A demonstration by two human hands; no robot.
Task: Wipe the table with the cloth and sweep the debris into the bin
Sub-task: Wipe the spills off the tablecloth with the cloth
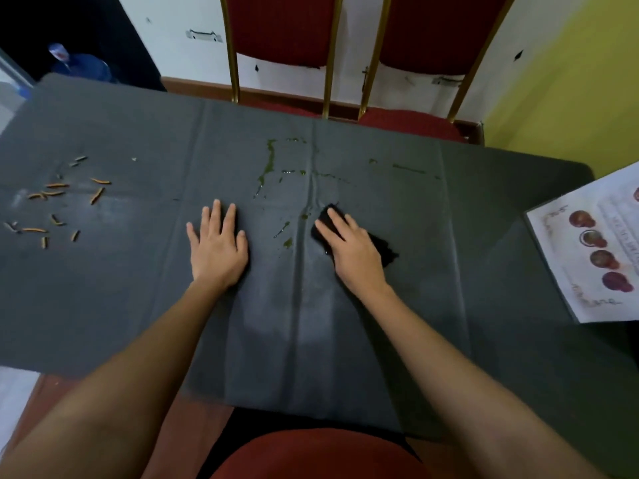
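Head view: I look down past both forearms at a dark grey counter (103, 288); creases in its surface run away from me.
Debris (52, 202): short orange-brown bits are scattered loose on the counter, well to the left of my left hand and touching neither hand.
Left hand (218, 247): it lies palm down on the bare counter with the fingers straight and a little spread, and it grasps nothing.
Spill (271, 160): greenish wet streaks and drops sit between my two hands and run on beyond the fingertips. One small blot lies just right of the left hand.
Cloth (385, 250): a dark, crumpled cloth lies on the counter under my right hand. Its edges show past the fingertips and out from the hand's right side.
Right hand (352, 247): it is laid flat on top of the cloth, fingers straight and pressing down, not curled around it.
First red chair (280, 29): it has a gold frame and stands past the counter's far edge, beyond both hands.
Second red chair (425, 29): it stands just beside the first, further right.
Printed sheet (594, 250): a white sheet with round reddish pictures lies well to the right of my right hand. Its lettering is too blurred for me to read.
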